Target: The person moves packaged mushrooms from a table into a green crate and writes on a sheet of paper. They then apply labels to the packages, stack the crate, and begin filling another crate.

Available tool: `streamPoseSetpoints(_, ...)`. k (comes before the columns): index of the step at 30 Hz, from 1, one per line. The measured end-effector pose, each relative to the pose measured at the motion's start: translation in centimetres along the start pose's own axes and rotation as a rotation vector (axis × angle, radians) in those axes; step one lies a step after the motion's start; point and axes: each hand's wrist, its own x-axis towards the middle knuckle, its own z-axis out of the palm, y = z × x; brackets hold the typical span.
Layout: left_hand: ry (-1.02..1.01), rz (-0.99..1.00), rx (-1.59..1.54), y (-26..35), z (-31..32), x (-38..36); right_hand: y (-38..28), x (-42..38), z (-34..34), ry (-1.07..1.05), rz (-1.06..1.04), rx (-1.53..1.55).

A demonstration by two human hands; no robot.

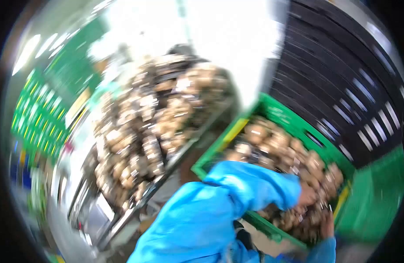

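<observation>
A green crate with yellow corners is filled with brown, rounded mushroom-like produce that shines in spots, perhaps from plastic film. Blur hides whether it is loose or packed. From a bright blue sleeve, my left hand reaches down onto the produce in the crate's right part. My right hand is at the near right end of the crate, against the produce beside the rim. Motion smears the fingers of both hands, so any grip is not visible.
To the left, a metal-edged table bears a large heap of similar brown produce. Black stacked crates rise behind the green crate. A green bin or crate stands at the right, and more green crates are stacked far left.
</observation>
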Motion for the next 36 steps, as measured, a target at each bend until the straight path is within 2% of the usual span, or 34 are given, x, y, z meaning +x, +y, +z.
streamPoseSetpoints(1, 0.440, 0.050, 0.210, 0.5, 0.1, -1.7, -3.7, 0.1, 0.1, -0.093, -0.011, -0.787)
streamPoseSetpoints(2, 0.317, -0.038, 0.186, 2.1, -4.5, -3.4, -4.8, 0.5, -1.6, -0.065, -0.165, -1.298)
streamPoseSetpoints(3, 0.200, -0.114, 0.142, 4.7, -9.9, -4.8, -3.7, 3.4, -5.5, -0.122, -0.328, -1.634)
streamPoseSetpoints(4, 0.247, -0.274, 0.067, 7.9, -13.9, -6.8, -1.2, 7.3, -9.3, -0.209, -0.307, -2.181)
streamPoseSetpoints(5, 0.302, -0.428, -0.018, 10.3, -17.0, -9.6, -7.7, 5.2, -1.6, -0.229, -0.329, -1.968)
streamPoseSetpoints(7, 0.639, -0.453, -0.043, 13.5, -20.9, -16.4, -22.0, 0.1, 15.7, -0.293, -0.359, -1.537)
streamPoseSetpoints(8, 0.836, -0.498, 0.050, 15.8, -21.7, -19.9, -21.4, 2.8, 17.1, -0.402, -0.429, -1.198)
streamPoseSetpoints(9, 0.892, -0.690, 0.033, 19.0, -22.3, -23.4, -20.4, 5.6, 18.9, -0.506, -0.468, -0.855)
streamPoseSetpoints(10, 0.942, -0.860, 0.053, 21.8, -21.8, -26.9, -21.2, 5.2, 23.8, -0.610, -0.523, -0.780)
streamPoseSetpoints(11, 1.014, -0.977, 0.223, 24.4, -19.8, -30.2, -22.6, 3.9, 29.2, -0.762, -0.583, -0.865)
streamPoseSetpoints(13, 1.153, -1.214, 0.199, 31.1, -16.3, -35.5, -23.6, 1.4, 38.5, -0.976, -0.615, -0.886)
streamPoseSetpoints(15, 1.279, -1.575, 0.382, 38.1, -12.4, -39.2, -22.8, 0.9, 45.7, -1.128, -0.732, -0.924)
streamPoseSetpoints(16, 1.352, -1.690, 0.474, 40.8, -10.0, -42.0, -22.9, -0.2, 49.5, -1.245, -0.667, -0.917)
streamPoseSetpoints(17, 1.597, -1.785, 0.547, 43.4, -8.7, -43.6, -23.0, -1.7, 53.2, -1.288, -0.774, -0.919)
streamPoseSetpoints(18, 1.808, -1.752, 0.500, 46.4, -9.0, -45.6, -22.4, -2.4, 56.6, -1.336, -0.779, -0.904)
streamPoseSetpoints(19, 2.388, -1.339, 0.156, 48.0, -9.0, -47.2, -21.9, -3.1, 60.0, -1.420, -0.799, -0.853)
streamPoseSetpoints(20, 2.453, -1.384, 0.254, 49.3, -9.3, -49.8, -21.8, -4.7, 63.4, -1.490, -0.938, -0.860)
streamPoseSetpoints(21, 2.579, -1.253, 0.164, 50.3, -10.2, -52.2, -21.7, -6.9, 66.2, -1.529, -0.965, -0.849)
streamPoseSetpoints(23, 2.702, -1.163, 0.083, 49.8, -12.0, -57.8, -20.8, -10.5, 70.8, -1.632, -1.062, -0.811)
streamPoseSetpoints(24, 2.784, -1.004, -0.066, 49.3, -13.0, -60.9, -21.0, -12.9, 72.3, -1.699, -1.036, -0.787)
streamPoseSetpoints(25, 2.843, -0.877, -0.189, 48.5, -13.2, -64.5, -21.1, -15.0, 73.2, -1.762, -1.008, -0.760)
streamPoseSetpoints(27, 3.180, -0.713, -0.367, 46.4, -14.9, -70.2, -21.0, -17.2, 73.9, -1.837, -1.034, -0.733)
streamPoseSetpoints(29, 3.359, -0.734, -0.274, 44.9, -16.4, -72.8, -21.0, -17.2, 73.7, -1.792, -1.221, -0.774)
streamPoseSetpoints(31, 3.354, -0.731, 0.009, 43.6, -15.7, -75.0, -21.7, -16.3, 72.6, -1.747, -1.034, -0.877)
streamPoseSetpoints(32, 3.346, -0.783, 0.316, 43.4, -16.8, -73.8, -22.2, -15.6, 71.7, -1.674, -0.944, -0.886)
streamPoseSetpoints(33, 3.346, -0.773, 0.324, 43.0, -16.5, -75.2, -22.2, -14.6, 70.9, -1.601, -0.854, -0.892)
streamPoseSetpoints(35, 2.876, -1.268, 0.960, 42.3, -14.4, -78.8, -21.0, -10.1, 69.4, -1.477, -0.904, -0.886)
streamPoseSetpoints(36, 2.748, -1.246, 0.956, 43.8, -17.4, -75.2, -21.5, -10.2, 68.8, -1.424, -0.791, -0.860)
